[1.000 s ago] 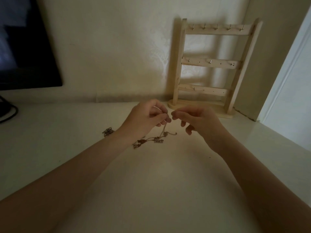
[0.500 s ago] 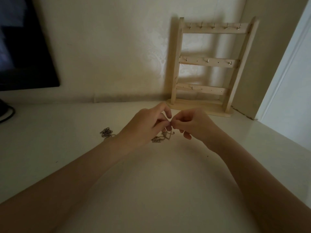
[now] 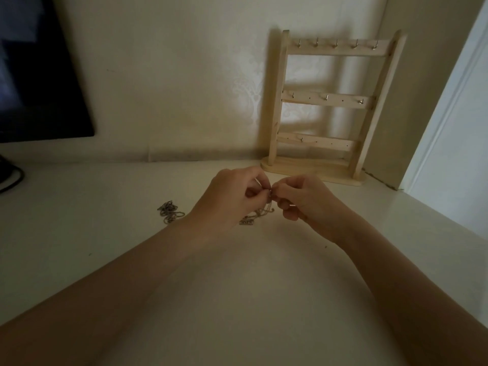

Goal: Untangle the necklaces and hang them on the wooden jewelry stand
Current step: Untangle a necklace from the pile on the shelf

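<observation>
Necklace (image 3: 260,213) pinched between both hands (image 3: 269,199), clasp hidden, chain dim

Pale unfinished wood stand (image 3: 327,101), small metal hooks (image 3: 326,97), matt tabletop (image 3: 237,299)

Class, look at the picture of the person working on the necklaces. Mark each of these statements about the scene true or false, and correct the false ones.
1. Both hands pinch the same chain between their fingertips. True: the left hand and right hand meet on the necklace.
2. A necklace already hangs on the wooden jewelry stand. False: its hooks are bare.
3. A second heap of chain lies on the table, left of the left hand. True.
4. The stand lies flat on the table. False: it stands upright against the wall.
5. The dark screen is to the right of the stand. False: it is at the far left.
</observation>
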{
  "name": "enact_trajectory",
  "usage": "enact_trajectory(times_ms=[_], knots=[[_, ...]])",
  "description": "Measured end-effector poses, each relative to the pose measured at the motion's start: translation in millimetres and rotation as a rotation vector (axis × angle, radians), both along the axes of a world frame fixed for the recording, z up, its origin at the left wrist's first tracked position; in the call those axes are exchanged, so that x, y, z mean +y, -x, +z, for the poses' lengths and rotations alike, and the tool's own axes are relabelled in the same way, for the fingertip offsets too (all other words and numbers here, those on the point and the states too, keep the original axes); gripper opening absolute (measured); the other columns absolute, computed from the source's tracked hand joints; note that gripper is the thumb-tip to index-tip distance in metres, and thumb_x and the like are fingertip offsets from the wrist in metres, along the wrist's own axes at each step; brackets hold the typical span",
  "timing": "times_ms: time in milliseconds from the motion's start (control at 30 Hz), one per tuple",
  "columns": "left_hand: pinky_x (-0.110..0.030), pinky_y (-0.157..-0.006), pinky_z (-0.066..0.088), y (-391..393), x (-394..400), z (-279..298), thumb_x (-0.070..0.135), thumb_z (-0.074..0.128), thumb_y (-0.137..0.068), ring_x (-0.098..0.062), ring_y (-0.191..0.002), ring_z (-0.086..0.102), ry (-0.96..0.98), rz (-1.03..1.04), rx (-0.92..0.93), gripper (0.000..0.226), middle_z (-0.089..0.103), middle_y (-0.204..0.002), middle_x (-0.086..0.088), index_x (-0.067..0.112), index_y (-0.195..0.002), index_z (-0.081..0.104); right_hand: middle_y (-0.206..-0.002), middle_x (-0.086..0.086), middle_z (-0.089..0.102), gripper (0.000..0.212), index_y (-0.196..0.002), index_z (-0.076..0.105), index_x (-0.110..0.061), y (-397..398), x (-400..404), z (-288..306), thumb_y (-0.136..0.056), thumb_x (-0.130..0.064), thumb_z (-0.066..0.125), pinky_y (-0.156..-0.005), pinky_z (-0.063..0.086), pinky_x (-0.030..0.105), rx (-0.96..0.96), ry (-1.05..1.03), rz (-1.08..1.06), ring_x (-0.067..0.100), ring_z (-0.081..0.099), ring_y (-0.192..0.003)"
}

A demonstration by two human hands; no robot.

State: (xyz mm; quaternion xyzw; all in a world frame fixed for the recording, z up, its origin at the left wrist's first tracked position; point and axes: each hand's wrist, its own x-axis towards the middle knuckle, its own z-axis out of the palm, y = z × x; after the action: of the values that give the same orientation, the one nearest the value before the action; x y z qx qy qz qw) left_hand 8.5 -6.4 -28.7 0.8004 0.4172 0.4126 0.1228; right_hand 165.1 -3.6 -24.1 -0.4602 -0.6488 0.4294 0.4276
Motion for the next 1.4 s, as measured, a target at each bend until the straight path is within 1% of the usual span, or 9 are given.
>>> enact_trajectory(times_ms=[133, 333, 533, 633, 833, 967, 1100, 1267, 1400], knots=[[-0.007, -0.059, 0.045, -1.7, 0.1, 1.6, 0.011, 0.061, -0.086, 0.003, -0.060, 0.062, 0.093, -0.018, -0.035, 0.003, 0.070, -0.071, 0.005, 0.010, -0.086, 0.064, -0.061, 0.009, 0.042, 0.021, -0.067, 0.057, 0.000, 1.2, 0.6, -0.4, -0.086, 0.003, 0.049, -0.042, 0.031, 0.017, 0.061, 0.028, 0.020, 0.008, 0.037, -0.048], [-0.012, -0.062, 0.050, -4.1, -1.4, 6.2, 0.010, 0.058, -0.088, -0.001, -0.066, 0.062, 0.376, -0.104, -0.301, 0.008, 0.069, -0.077, 0.000, 0.012, -0.084, 0.064, -0.053, 0.002, 0.047, 0.027, -0.060, 0.056, -0.002, 0.5, 0.9, 0.5, -0.087, 0.003, 0.049, -0.042, 0.032, 0.017, 0.191, 0.074, 0.021, 0.007, 0.037, -0.047], [-0.014, -0.066, 0.050, -7.5, -2.4, 6.3, 0.013, 0.055, -0.091, -0.002, -0.071, 0.056, 0.631, -0.134, -0.586, 0.009, 0.063, -0.082, 0.002, 0.009, -0.089, 0.063, -0.067, 0.007, 0.051, 0.018, -0.074, 0.061, 0.003, 2.1, 1.6, 1.1, -0.088, 0.000, 0.050, -0.043, 0.034, 0.017, 0.272, 0.104, 0.026, 0.007, 0.043, -0.051], [-0.013, -0.064, 0.049, -9.0, -2.3, 5.9, 0.012, 0.054, -0.091, -0.003, -0.067, 0.054, 0.635, -0.104, -0.592, 0.011, 0.062, -0.080, 0.001, 0.009, -0.086, 0.063, -0.070, 0.009, 0.053, 0.014, -0.079, 0.061, 0.004, 1.8, 2.6, 1.5, -0.088, -0.001, 0.051, -0.045, 0.036, 0.016, 0.267, 0.096, 0.042, 0.006, 0.045, -0.053], [-0.012, -0.057, 0.049, -9.8, -4.3, 3.6, 0.010, 0.051, -0.092, 0.000, -0.052, 0.056, 0.610, -0.080, -0.522, 0.017, 0.057, -0.064, 0.000, 0.009, -0.077, 0.060, -0.066, 0.005, 0.061, 0.016, -0.074, 0.065, 0.000, -1.3, 2.7, 0.3, -0.086, 0.000, 0.056, -0.051, 0.044, 0.017, 0.307, 0.104, 0.131, 0.009, 0.051, -0.058], [-0.012, -0.057, 0.049, -9.3, -4.3, 4.6, 0.009, 0.051, -0.092, 0.000, -0.053, 0.055, 0.590, -0.062, -0.502, 0.016, 0.057, -0.064, 0.001, 0.009, -0.078, 0.060, -0.066, 0.005, 0.062, 0.005, -0.080, 0.064, -0.001, -2.8, 1.1, 2.3, -0.082, 0.002, 0.060, -0.057, 0.048, 0.017, 0.284, 0.085, 0.159, 0.010, 0.054, -0.060], [-0.014, -0.062, 0.051, -8.8, -4.0, 6.0, 0.011, 0.050, -0.092, -0.002, -0.055, 0.053, 0.623, -0.080, -0.498, 0.016, 0.056, -0.064, 0.003, 0.007, -0.080, 0.061, -0.066, 0.005, 0.065, 0.022, -0.088, 0.052, -0.008, -4.1, 0.5, 4.0, -0.079, 0.009, 0.062, -0.056, 0.049, 0.019, 0.340, 0.106, 0.128, 0.011, 0.056, -0.057], [-0.016, -0.058, 0.050, -9.6, -5.2, 7.6, 0.008, 0.051, -0.090, -0.007, -0.055, 0.051, 0.722, -0.133, -0.596, 0.019, 0.053, -0.060, 0.000, 0.005, -0.074, 0.061, -0.067, 0.004, 0.064, 0.028, -0.091, 0.046, -0.012, -5.5, 1.0, 3.8, -0.081, 0.011, 0.059, -0.059, 0.046, 0.022, 0.387, 0.134, 0.131, 0.011, 0.054, -0.057], [-0.017, -0.055, 0.050, -11.2, -5.6, 8.8, 0.007, 0.053, -0.090, -0.008, -0.055, 0.050, 0.821, -0.169, -0.696, 0.017, 0.053, -0.063, -0.002, 0.005, -0.076, 0.062, -0.065, 0.005, 0.064, 0.029, -0.092, 0.044, -0.014, -7.6, 3.0, 4.2, -0.082, 0.010, 0.058, -0.053, 0.045, 0.018, 0.499, 0.185, 0.118, 0.009, 0.052, -0.055]])
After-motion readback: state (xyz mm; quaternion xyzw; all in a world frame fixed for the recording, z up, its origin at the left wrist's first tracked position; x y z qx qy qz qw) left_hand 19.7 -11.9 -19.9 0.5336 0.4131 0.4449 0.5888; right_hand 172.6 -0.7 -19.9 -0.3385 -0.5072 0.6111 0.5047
